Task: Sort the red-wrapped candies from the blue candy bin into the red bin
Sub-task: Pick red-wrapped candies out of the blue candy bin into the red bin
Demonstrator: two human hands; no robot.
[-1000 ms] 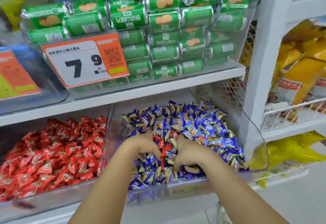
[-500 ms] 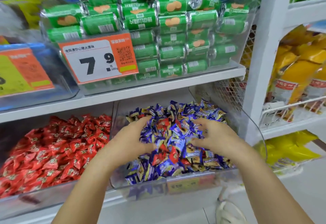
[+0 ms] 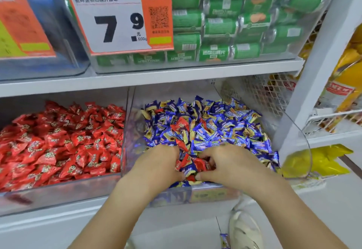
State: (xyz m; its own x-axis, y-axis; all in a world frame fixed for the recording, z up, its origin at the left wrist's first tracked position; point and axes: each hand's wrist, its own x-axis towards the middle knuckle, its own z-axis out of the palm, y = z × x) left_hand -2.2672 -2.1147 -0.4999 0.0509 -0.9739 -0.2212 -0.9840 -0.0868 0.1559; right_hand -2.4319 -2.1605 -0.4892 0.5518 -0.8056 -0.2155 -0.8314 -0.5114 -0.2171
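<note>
Both hands curl into blue bin candies.

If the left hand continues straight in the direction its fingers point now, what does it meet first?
The left hand points up and to the right, into the blue candy bin. It would probably first meet the red-wrapped candies lying between it and the right hand. Its fingertips are buried, so depth is uncertain.
</note>
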